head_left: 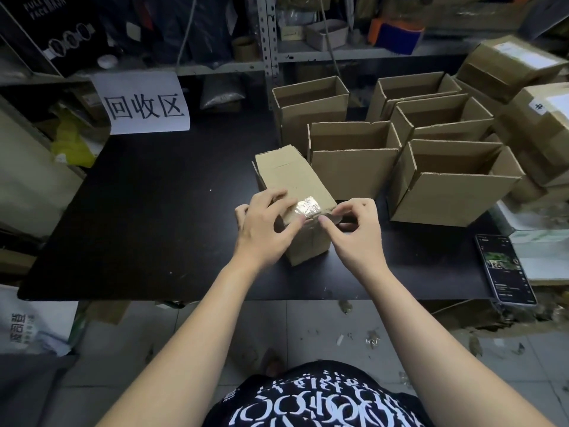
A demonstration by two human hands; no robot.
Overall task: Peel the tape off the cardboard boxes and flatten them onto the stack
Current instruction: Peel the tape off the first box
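I see the box (292, 177) lying closed on the black counter (154, 211), near its front edge and about the middle. A shiny strip of tape (308, 206) crosses the box's near top edge. My left hand (264, 223) grips the box, fingers curled over the top and thumb on the near face. My right hand (357, 229) pinches the tape end at the near right corner. Behind and to the right stand 5 open boxes (446, 180). A phone (505, 269) lies at the counter's right edge, and a paper sign (144, 103) stands at the back.
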